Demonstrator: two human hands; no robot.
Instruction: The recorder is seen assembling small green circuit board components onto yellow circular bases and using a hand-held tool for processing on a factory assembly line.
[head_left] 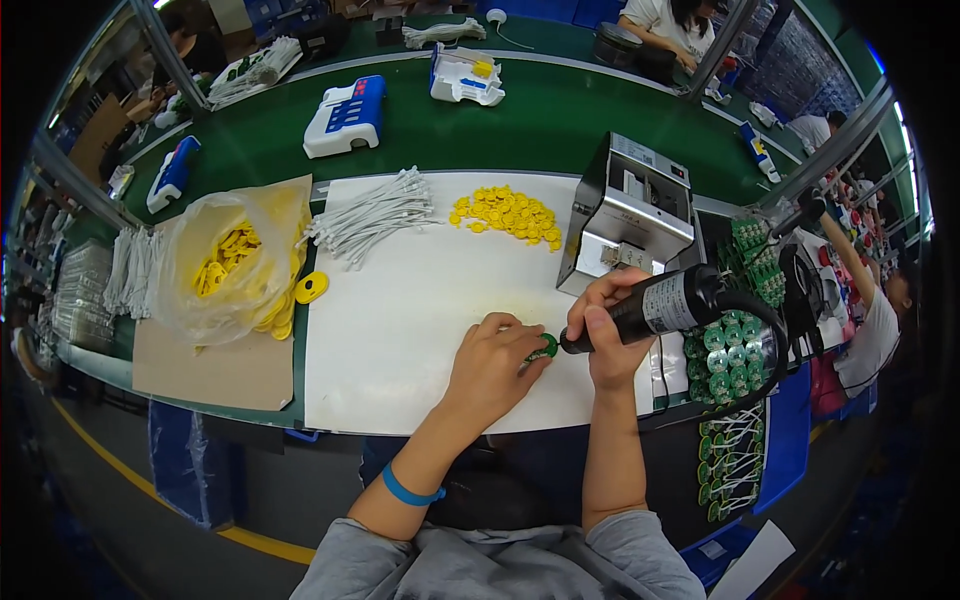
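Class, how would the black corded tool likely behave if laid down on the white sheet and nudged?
The black tool looks cylindrical, so it would probably roll. Its thick cord arches widely, so it may be springy and limit that roll. The tool looks hard-shelled, so it should hardly flex.

Right of centre, you can make out but not clearly read fine dark print on the white label (pixel 667 304) of your black handheld tool (pixel 630 319) and small lettering on the silver machine (pixel 637 213) above.

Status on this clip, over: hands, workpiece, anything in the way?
Left hand holding small green part. Right hand gripping black power tool, tip close to part, contact unclear. Possible obstacle: metal machine, just beyond right hand.
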